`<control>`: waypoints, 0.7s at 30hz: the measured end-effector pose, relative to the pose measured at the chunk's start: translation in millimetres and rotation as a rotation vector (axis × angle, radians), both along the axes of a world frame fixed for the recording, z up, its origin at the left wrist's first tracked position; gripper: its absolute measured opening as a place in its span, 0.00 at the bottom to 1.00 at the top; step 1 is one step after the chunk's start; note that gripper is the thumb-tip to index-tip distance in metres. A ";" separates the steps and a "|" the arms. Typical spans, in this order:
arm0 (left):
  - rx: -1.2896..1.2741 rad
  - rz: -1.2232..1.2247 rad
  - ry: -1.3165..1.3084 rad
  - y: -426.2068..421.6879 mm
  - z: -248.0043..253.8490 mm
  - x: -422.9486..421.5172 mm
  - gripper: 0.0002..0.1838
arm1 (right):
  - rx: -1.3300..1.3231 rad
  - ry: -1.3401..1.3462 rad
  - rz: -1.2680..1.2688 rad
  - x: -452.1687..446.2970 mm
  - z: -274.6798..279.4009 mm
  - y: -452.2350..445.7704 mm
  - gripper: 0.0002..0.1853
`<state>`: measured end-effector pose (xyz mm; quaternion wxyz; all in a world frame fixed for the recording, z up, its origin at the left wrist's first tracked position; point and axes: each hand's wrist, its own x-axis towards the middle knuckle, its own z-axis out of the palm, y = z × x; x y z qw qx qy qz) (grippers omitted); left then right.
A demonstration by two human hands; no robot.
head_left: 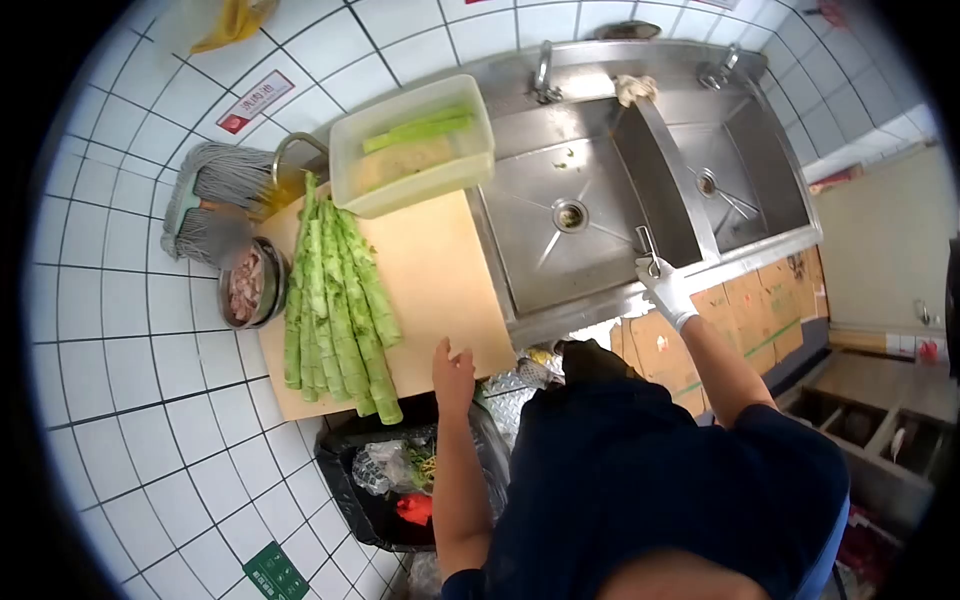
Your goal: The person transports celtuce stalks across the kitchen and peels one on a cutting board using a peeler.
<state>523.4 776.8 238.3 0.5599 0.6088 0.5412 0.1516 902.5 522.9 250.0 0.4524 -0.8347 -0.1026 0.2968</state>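
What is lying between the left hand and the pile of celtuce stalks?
In the head view, only a bare stretch of cutting board shows between the left hand and the celtuce stalks.

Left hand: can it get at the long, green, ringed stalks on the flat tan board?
Likely yes. The bare left hand looks empty beside the flat tan board, and only bare board shows between it and the long, green, ringed stalks.
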 end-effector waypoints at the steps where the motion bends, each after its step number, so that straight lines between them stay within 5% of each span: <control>1: 0.025 -0.026 -0.002 1.1 -4.9 -2.6 0.33 | -0.019 0.018 -0.009 -10.3 10.8 -7.4 0.18; 16: -0.012 -0.068 -0.001 1.4 35.4 7.0 0.34 | -0.046 -0.192 0.042 -56.7 21.3 -48.6 0.17; 21: 0.053 -0.076 0.037 17.9 37.3 27.9 0.35 | 0.014 -0.019 0.076 -36.4 30.1 -34.4 0.15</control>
